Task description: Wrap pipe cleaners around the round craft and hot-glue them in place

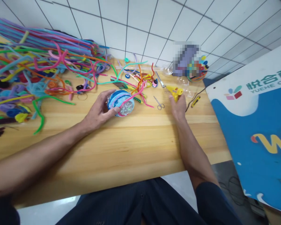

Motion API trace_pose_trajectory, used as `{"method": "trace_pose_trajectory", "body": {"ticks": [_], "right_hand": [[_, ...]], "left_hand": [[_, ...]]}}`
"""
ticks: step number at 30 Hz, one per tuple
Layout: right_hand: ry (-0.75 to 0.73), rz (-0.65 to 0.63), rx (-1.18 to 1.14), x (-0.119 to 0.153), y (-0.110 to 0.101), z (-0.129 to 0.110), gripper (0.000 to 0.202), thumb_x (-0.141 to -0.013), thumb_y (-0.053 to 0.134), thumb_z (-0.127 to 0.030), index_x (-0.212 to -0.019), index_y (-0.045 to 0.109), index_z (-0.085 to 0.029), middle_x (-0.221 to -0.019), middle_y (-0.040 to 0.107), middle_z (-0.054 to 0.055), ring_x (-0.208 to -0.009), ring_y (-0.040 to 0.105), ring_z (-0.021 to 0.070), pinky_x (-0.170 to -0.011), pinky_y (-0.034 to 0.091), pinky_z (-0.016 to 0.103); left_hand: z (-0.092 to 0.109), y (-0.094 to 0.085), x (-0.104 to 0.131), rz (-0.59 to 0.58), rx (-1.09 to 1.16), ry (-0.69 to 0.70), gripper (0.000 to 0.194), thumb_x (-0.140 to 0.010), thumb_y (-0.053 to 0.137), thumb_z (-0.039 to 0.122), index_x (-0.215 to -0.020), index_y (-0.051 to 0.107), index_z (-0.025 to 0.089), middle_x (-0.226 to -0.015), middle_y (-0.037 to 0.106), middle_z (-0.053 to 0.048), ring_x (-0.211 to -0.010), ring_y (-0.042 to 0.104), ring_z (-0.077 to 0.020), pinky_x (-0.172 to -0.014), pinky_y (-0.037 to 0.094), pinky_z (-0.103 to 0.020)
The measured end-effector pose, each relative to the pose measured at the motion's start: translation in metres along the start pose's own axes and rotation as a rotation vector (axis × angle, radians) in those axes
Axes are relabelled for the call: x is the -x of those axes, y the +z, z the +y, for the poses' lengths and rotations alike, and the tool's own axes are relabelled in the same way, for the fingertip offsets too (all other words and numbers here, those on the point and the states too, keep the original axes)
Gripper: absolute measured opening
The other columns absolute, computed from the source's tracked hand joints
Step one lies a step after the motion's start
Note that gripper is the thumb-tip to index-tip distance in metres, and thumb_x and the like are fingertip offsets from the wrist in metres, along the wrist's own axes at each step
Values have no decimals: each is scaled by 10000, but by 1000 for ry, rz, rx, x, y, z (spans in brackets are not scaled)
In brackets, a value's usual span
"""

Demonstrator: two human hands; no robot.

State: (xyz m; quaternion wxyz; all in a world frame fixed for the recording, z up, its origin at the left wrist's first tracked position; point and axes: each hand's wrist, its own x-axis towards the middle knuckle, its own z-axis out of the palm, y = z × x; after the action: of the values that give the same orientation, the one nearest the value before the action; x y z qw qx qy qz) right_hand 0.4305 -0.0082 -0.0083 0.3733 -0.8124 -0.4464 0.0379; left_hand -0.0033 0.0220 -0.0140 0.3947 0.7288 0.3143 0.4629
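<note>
My left hand (99,109) is closed around a clear plastic ball (126,107) partly wrapped in blue, purple and pink pipe cleaners. A loose pink pipe cleaner (137,94) trails from the ball toward the upper right. On the right, my right hand (178,106) grips a yellow hot glue gun (174,91) by its handle, its nozzle pointing up and left, away from the ball. Small scissors (159,103) lie on the wood between both hands. Just right of the glue gun rests a yellow utility knife (196,102).
A large heap of coloured pipe cleaners (44,72) covers the table's left side. Clear plastic balls (183,80) sit at the back right, beside a black cord (195,96). A tiled wall (140,28) bounds the back, and a blue-and-white printed board (253,125) the right.
</note>
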Motion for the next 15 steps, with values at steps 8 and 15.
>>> {"method": "trace_pose_trajectory", "body": {"ticks": [8, 15], "right_hand": [[-577, 135, -80, 53, -44, -81, 485, -1076, 666, -530, -1484, 627, -270, -1426, 701, 185, -1298, 701, 398, -1168, 556, 679], [-900, -190, -205, 112, -5, -162, 229, -1106, 667, -457, -1279, 760, -339, -1304, 842, 92, -1295, 762, 345, -1195, 564, 592]], "left_hand": [[0, 8, -2, -44, 2, 12, 817, -983, 821, 689, -1618, 545, 255, -1607, 646, -180, -1471, 674, -371, -1313, 539, -631], [6, 14, -6, -36, -39, 128, 717, -1042, 757, 639, -1614, 554, 258, -1607, 655, -166, -1508, 653, -356, -1305, 559, -564]]}}
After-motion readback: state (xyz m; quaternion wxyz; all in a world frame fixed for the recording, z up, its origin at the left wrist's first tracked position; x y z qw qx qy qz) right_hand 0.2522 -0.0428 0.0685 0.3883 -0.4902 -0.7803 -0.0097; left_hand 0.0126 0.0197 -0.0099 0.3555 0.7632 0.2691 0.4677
